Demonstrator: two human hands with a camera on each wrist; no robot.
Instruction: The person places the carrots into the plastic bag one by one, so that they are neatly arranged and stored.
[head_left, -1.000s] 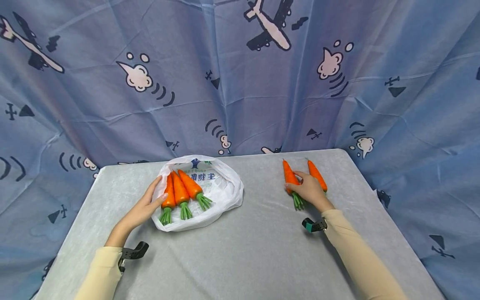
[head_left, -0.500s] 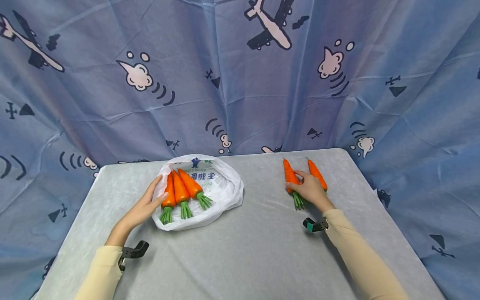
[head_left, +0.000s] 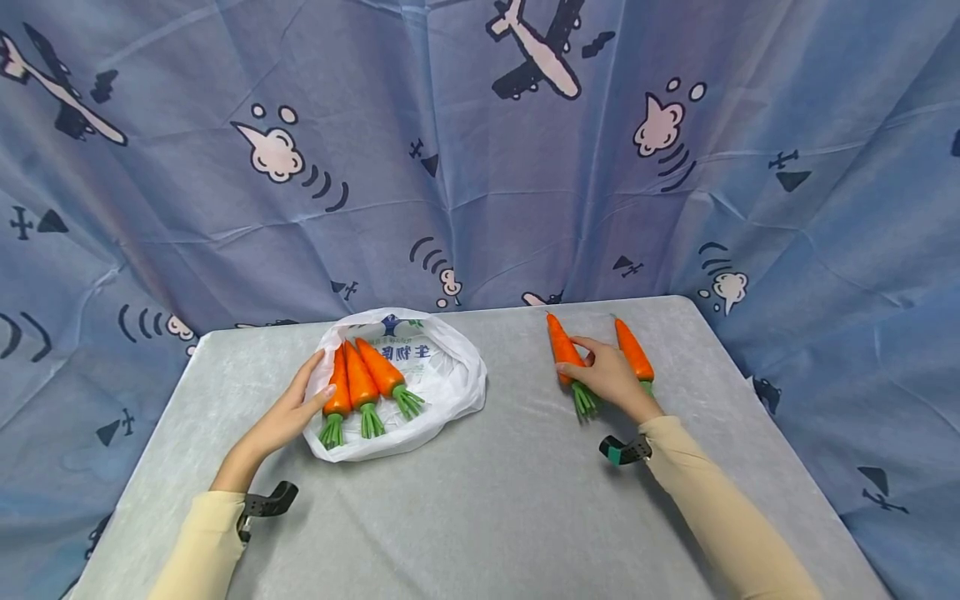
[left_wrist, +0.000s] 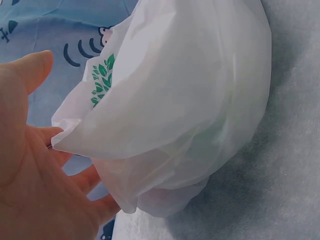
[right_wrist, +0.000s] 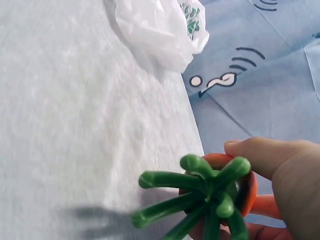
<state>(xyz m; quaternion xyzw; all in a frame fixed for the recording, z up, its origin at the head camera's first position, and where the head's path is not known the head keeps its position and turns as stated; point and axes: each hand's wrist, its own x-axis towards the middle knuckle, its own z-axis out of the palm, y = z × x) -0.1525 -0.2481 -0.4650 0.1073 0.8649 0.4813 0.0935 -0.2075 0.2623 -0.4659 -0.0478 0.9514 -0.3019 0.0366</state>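
Observation:
My left hand [head_left: 276, 421] touches the left rim of a white plastic bag [head_left: 448, 421] in the head view. Its thumb stands apart in the left wrist view, while the other fingers reach the bag's edge, their tips partly hidden. Inside the mouth lie three orange carrots [head_left: 363, 382] with green stem stubs. On the right, my right hand [head_left: 613, 382] pinches another carrot [head_left: 562, 343] between thumb and fingers, stem end towards me. The right wrist view shows its green stubs [right_wrist: 200, 192] close up. Just right of that hand lies one more carrot [head_left: 633, 350].
A grey-white cloth covers the table [head_left: 465, 517], whose back edge runs just behind the bag. Beyond it hangs a blue curtain [head_left: 480, 167] printed with planes. Both wrists wear black straps.
My right hand has shifted slightly left with the carrot in its grip, away from the other loose carrot. The left hand and the bag look unchanged.

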